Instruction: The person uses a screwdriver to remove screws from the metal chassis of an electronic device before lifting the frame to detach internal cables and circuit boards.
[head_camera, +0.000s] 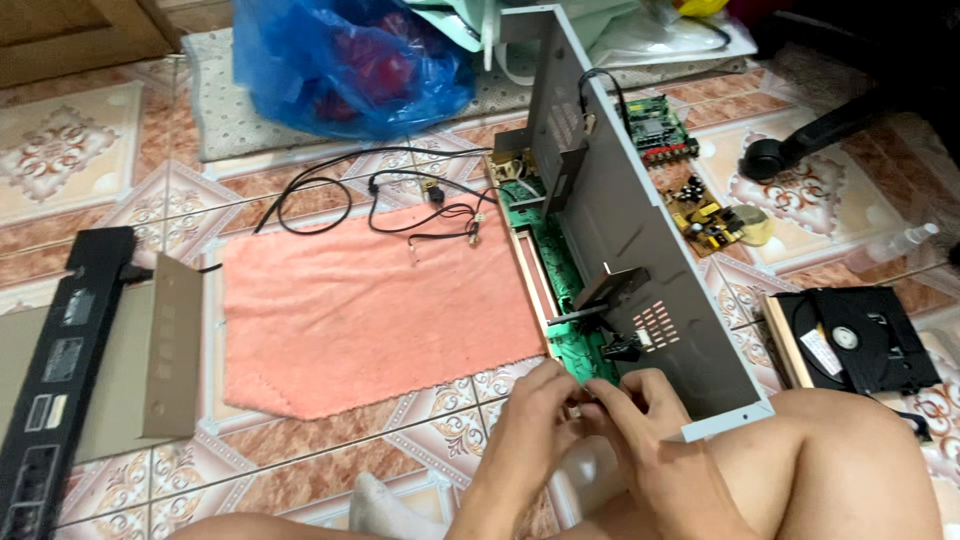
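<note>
Head camera shows your left hand (537, 410) and right hand (640, 415) pressed close together, fingers pinching something too small to identify, at the near corner of the grey metal chassis (640, 230). The chassis stands tilted on the tiled floor (100, 140), just beside the pink towel (370, 310).

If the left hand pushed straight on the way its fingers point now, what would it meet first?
Most likely the right hand: the left hand points rightward, its fingers already meeting the right's over the green circuit board at the grey metal chassis panel. Depth is unclear.
</note>
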